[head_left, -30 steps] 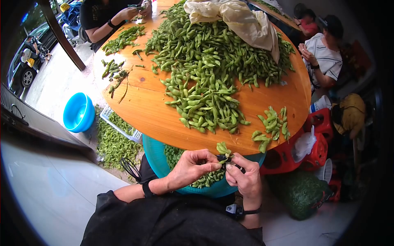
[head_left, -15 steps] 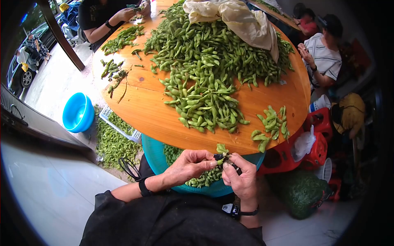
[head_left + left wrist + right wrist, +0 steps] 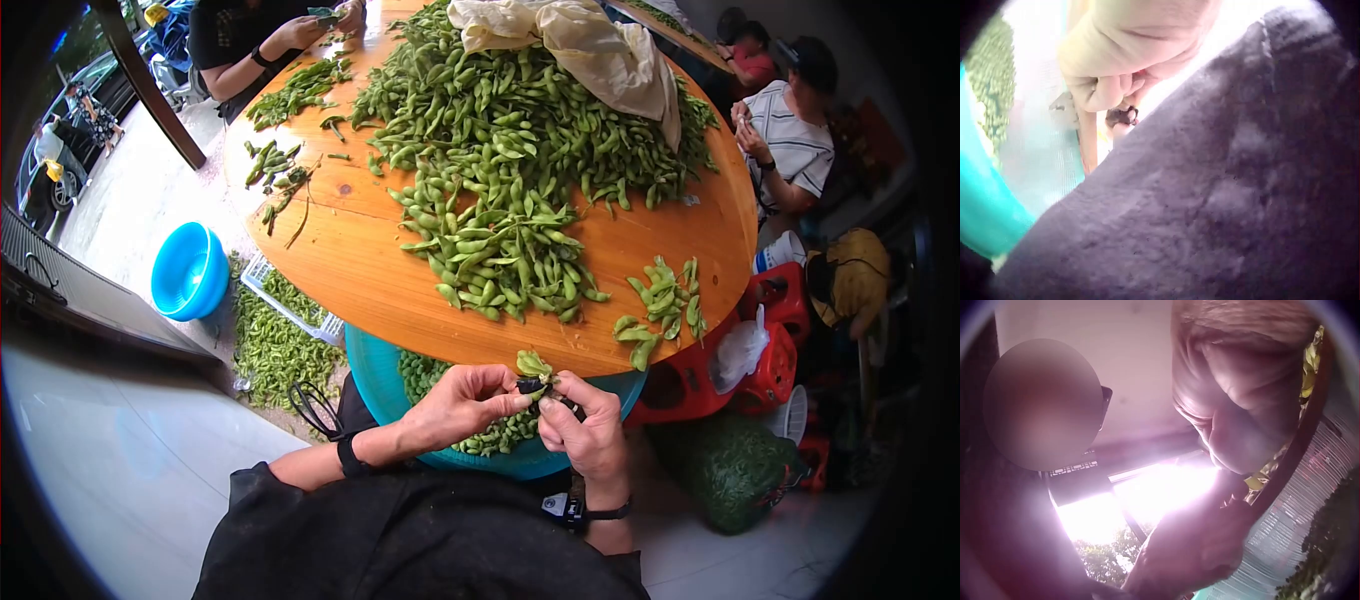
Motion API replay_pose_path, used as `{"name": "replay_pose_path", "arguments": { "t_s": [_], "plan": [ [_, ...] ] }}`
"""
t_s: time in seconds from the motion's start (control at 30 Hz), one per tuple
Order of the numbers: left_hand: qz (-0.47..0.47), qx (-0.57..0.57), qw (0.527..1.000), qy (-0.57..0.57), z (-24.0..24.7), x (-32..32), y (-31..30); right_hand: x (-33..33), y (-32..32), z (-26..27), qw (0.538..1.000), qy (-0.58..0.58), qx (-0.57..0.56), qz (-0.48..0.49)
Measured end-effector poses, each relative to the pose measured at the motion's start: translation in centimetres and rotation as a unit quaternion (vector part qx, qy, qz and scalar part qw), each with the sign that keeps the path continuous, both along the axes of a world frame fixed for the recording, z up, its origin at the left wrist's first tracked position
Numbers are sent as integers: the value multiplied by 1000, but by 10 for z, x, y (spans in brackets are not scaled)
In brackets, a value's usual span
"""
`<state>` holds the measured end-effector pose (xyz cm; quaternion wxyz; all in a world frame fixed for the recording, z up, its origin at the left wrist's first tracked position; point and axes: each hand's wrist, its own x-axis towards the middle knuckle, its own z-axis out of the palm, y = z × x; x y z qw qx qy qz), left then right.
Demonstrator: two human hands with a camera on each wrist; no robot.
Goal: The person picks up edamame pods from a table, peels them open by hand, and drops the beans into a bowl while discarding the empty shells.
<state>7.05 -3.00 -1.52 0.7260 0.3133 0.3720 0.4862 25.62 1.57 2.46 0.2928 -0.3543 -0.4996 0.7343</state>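
Note:
Over the tub, near the table's front edge, my two hands meet at the fingertips in the head view. My left hand (image 3: 462, 408) pinches green soybean pods (image 3: 533, 364) that stick up above the fingers. From the other side my right hand (image 3: 588, 432) pinches the same small bunch with curled thumb and forefinger. Something black (image 3: 530, 385) sits at the fingertips; a dark piece (image 3: 1121, 116) also shows there in the left wrist view. Below the hands, a teal tub (image 3: 372, 375) holds shelled green beans (image 3: 502, 436).
A large heap of pods (image 3: 500, 150) covers much of the wooden table (image 3: 340, 235), with a cloth sack (image 3: 600, 60) on top. A smaller pile (image 3: 665, 305) lies at right. A blue basin (image 3: 190, 272) and red stools (image 3: 690, 385) stand on the floor. Other people sit around.
Both hands have shifted slightly left. The pods at the fingertips have turned and moved a little left, with more of the black piece showing.

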Motion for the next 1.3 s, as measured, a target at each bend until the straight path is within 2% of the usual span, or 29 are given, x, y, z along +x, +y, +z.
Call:
{"name": "replay_pose_path", "arguments": {
  "t_s": [0.03, 0.07, 0.1, 0.23, 0.3, 0.33, 0.4, 0.47, 0.53, 0.57, 0.6, 0.67, 0.7, 0.73, 0.8, 0.93, 1.0, 1.03, 1.1, 1.23, 1.3],
  "plan": [
    [0, 0, 1000, 0, 8, 0, -3, -1, -2, 0, 1000, 0, 0, 0],
    [33, 87, 981, 173, 18, 0, -6, -2, -5, 1, 998, -40, 41, -6],
    [63, 171, 922, 340, 23, -1, -7, -3, -7, 2, 993, -79, 83, -13],
    [45, 219, 905, 362, 3, -3, -2, -4, -7, 3, 987, -109, 114, -2],
    [100, 344, 843, 400, 1, 3, 1, -5, -8, 1, 973, -148, 179, -15],
    [99, 344, 844, 400, 2, 5, -1, -5, -8, -1, 973, -149, 178, -15],
    [74, 336, 777, 527, 9, 8, -5, -7, -10, -7, 929, -203, 307, -36],
    [59, 330, 771, 541, 9, 5, -6, -7, -11, -7, 925, -210, 315, -39],
    [-19, 298, 839, 454, 11, -8, -2, -7, -11, -4, 920, -217, 324, -42],
    [-28, 306, 859, 411, 13, -13, 0, -6, -11, 0, 947, -196, 251, -33],
    [-28, 305, 859, 411, 15, -17, 2, -6, -11, 3, 969, -173, 176, -23],
    [-69, 198, 942, 261, 20, -22, 4, -6, -11, 4, 975, -171, 141, -19],
    [-107, 81, 983, 129, 14, -22, 3, -6, -11, 4, 980, -169, 106, -17],
    [-107, 81, 983, 129, 13, -21, 2, -7, -11, 0, 980, -169, 106, -17],
    [-108, -9, 992, 58, 12, -20, 2, -11, -12, -8, 931, -220, 287, -55],
    [-65, -4, 993, 97, 17, -8, -4, -17, -14, -3, 901, -246, 349, -77],
    [-50, 22, 992, 110, 14, -5, -5, -21, -16, 0, 866, -263, 415, -95],
    [-50, 21, 992, 110, 14, -6, -5, -22, -18, 0, 866, -263, 415, -95],
    [-53, -6, 998, 30, 13, -7, -5, -23, -21, -2, 833, -274, 469, -101],
    [-36, -28, 999, -17, 10, -4, -6, -26, -26, -6, 824, -283, 481, -95],
    [-30, -62, 993, -98, 7, -4, -6, -27, -26, -10, 811, -285, 501, -102]
  ]
}}
